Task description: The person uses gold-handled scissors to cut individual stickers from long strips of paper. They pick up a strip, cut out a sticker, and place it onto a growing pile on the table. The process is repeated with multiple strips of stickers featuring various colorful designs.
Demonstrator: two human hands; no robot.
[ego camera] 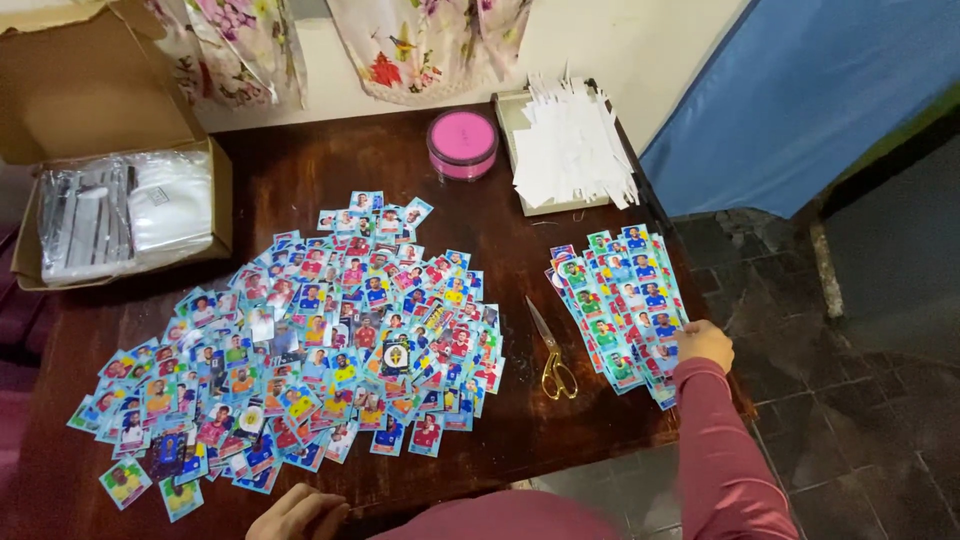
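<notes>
Counter (500, 420): You worked at a dark brown wooden counter that filled most of the view, with a stone-tiled floor (860, 420) to its right.
Cardboard box (90, 100): An open cardboard box sat at the far left corner, flaps raised, with clear plastic sleeves (120, 215) packed inside.
Loose sticker pile (310, 350): A wide, loose spread of blue-bordered picture stickers covered the left and middle of the counter, overlapping at many angles.
Paper strips (570, 150): A heap of white paper strips lay in a shallow tray at the far right corner.
Sticker rows (620, 300): A smaller group of the same stickers lay near the right edge, overlapped in neat rows, well apart from the loose pile.
Right hand (705, 343): Your right hand, in a dark red sleeve, rested on the near end of the sticker rows. The grip was curled loosely, fingertips touching the stickers; whether it pinched one, you could not tell.
Left hand (297, 512): Your left hand lay at the near edge of the counter, just beside the loose sticker pile. Its grip was relaxed, fingers slightly spread, holding nothing.
Pink tub (462, 143): A round pink lidded tub stood at the far side, just left of the paper strips.
Scissors (550, 352): Gold-handled scissors lay closed between the two sticker groups, handles toward you.
</notes>
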